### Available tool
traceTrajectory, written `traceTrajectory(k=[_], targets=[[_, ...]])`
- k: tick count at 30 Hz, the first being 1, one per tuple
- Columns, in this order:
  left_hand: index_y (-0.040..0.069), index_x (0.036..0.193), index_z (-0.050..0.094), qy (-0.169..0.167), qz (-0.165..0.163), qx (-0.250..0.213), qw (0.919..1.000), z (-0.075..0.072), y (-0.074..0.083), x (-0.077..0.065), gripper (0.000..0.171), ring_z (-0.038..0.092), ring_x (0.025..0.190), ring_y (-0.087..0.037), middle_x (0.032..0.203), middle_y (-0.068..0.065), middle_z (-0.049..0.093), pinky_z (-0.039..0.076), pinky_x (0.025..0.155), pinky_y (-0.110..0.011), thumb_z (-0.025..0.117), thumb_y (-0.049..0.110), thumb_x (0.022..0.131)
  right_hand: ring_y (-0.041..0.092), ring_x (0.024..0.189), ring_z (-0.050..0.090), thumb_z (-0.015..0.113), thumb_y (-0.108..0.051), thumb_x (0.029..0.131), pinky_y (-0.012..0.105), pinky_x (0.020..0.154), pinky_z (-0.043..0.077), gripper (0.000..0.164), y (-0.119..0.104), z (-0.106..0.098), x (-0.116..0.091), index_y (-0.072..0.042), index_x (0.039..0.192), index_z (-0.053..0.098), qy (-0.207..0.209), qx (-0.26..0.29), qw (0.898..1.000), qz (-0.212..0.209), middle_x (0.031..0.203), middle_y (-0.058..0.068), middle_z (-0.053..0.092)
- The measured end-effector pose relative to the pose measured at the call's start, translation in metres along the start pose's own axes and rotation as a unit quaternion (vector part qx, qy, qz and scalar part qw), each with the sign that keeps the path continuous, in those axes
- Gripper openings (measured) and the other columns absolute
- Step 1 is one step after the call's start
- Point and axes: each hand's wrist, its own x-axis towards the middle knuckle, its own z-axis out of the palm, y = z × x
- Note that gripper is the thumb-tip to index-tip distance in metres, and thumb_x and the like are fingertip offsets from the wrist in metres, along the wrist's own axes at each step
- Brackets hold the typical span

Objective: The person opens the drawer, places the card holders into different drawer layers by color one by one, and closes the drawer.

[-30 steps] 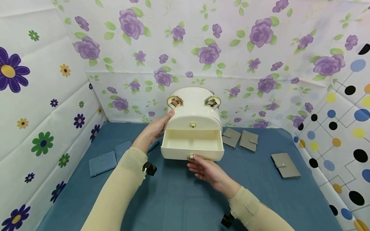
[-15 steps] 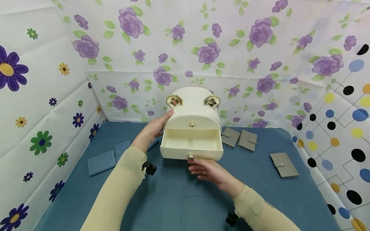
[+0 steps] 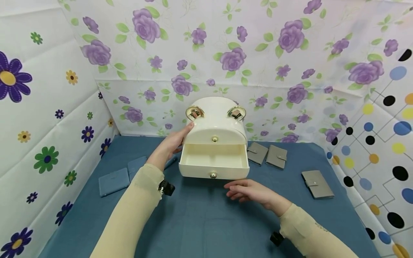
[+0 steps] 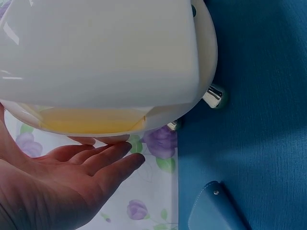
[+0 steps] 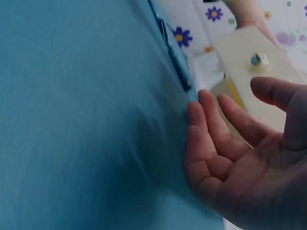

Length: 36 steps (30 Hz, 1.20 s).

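Note:
A cream storage box [image 3: 215, 134] with two gold-ringed round ornaments stands at the centre back. Its lower drawer [image 3: 214, 172] is pulled out, and the inside looks bare. My left hand [image 3: 169, 147] rests against the box's left side, thumb near the upper edge. Its fingers lie fairly straight along the box [image 4: 96, 52] in the left wrist view, some fingertips hidden behind it. My right hand [image 3: 253, 193] hovers below and right of the drawer, apart from its gold knob [image 3: 213, 175]. In the right wrist view, its fingers [image 5: 211, 139] are loosely bent and hold nothing.
Two grey snap wallets [image 3: 276, 157] lie right of the box, and a grey notebook-like wallet [image 3: 317, 184] lies farther right. Blue wallets [image 3: 113, 182] lie at the left, partly behind my left arm. Patterned sheets [image 3: 213, 68] surround the blue cloth [image 3: 200, 222].
My right hand has let go of the drawer knob and moved off to the right. The drawer stays pulled out. My left hand has kept its place on the box.

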Motion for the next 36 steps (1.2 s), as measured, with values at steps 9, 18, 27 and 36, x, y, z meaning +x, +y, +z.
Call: traceTrajectory(k=[9,18,27,36], targets=[[0.012,0.159,0.051,0.001,-0.002,-0.006,1.0,-0.001,-0.002,0.001,0.121,0.047,0.147,-0.028,0.162,-0.009,0.048,0.035,0.122,-0.056,0.065,0.096,0.074,0.027,0.123,0.069,0.058,-0.045,0.111,0.048,0.099,0.056,0.057,0.015,-0.042,-0.013,-0.006,0.153,0.058,0.015,-0.074,0.997,0.026,0.136,0.012,0.071],[0.013,0.162,0.048,-0.005,-0.004,-0.005,1.0,0.0,0.0,0.002,0.121,0.043,0.151,-0.028,0.166,-0.008,0.044,0.034,0.124,-0.055,0.065,0.095,0.075,0.032,0.124,0.066,0.062,-0.039,0.111,0.046,0.094,0.057,0.057,0.033,-0.093,-0.031,-0.005,0.156,0.054,0.128,-0.123,0.984,0.031,0.144,0.019,0.065],[0.014,0.16,0.05,-0.004,-0.008,-0.006,1.0,-0.001,-0.001,0.002,0.12,0.045,0.15,-0.027,0.164,-0.007,0.047,0.035,0.123,-0.056,0.066,0.096,0.073,0.044,0.125,0.062,0.061,-0.033,0.112,0.059,0.096,0.054,0.052,0.048,-0.139,-0.065,-0.001,0.154,0.056,0.269,-0.269,0.925,0.002,0.143,0.026,0.063],[0.014,0.163,0.046,-0.006,-0.003,-0.007,1.0,-0.001,-0.002,0.002,0.123,0.039,0.155,-0.027,0.169,-0.008,0.04,0.033,0.123,-0.057,0.065,0.096,0.074,0.05,0.124,0.06,0.06,-0.043,0.112,0.066,0.094,0.051,0.057,0.08,-0.184,-0.093,-0.003,0.154,0.057,0.309,-0.334,0.89,0.023,0.144,0.032,0.059]])
